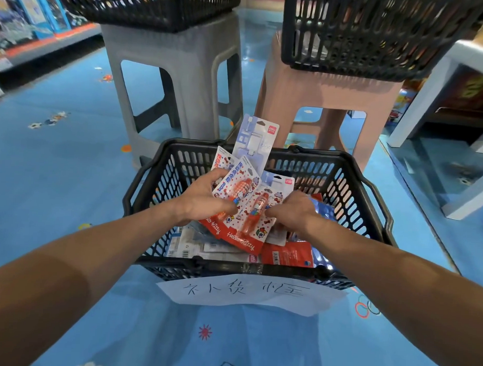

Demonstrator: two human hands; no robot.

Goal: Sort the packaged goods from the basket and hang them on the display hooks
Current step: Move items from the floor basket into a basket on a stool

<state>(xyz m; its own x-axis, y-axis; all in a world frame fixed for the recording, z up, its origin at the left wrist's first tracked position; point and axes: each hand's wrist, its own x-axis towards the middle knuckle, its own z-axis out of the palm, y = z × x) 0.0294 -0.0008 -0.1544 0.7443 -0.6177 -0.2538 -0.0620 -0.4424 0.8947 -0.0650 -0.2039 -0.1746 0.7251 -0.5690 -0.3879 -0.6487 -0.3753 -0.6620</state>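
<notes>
Both my forearms reach in from the lower corners of the frame and meet over the black basket [177, 262], which sits on the blue floor [57, 162] at the centre with a handwritten paper label [244, 291] on its near rim. My left hand [200, 202] is curled round a fan of Hello Kitty blister cards [236, 188], thumb across their faces, and a pale blue Deli card [257, 139] sticks up behind them past the far rim. The foremost card [256, 221] lies between my two hands, its long axis running from the red band nearest me up and slightly right, hang-hole end away from me. My right hand [293, 209] is just right of it, knuckles up, fingers [275, 211] curled in and pinching its right edge as far as I can see. More packs lie flat under my hands in the basket's bottom, a red pack [287, 254] among them. Since the left hand already carries the fan, I judge the right is the one to square this card in. No display hooks are in view; only a grey stool [184, 71] and a pink stool [331, 95] stand beyond.
</notes>
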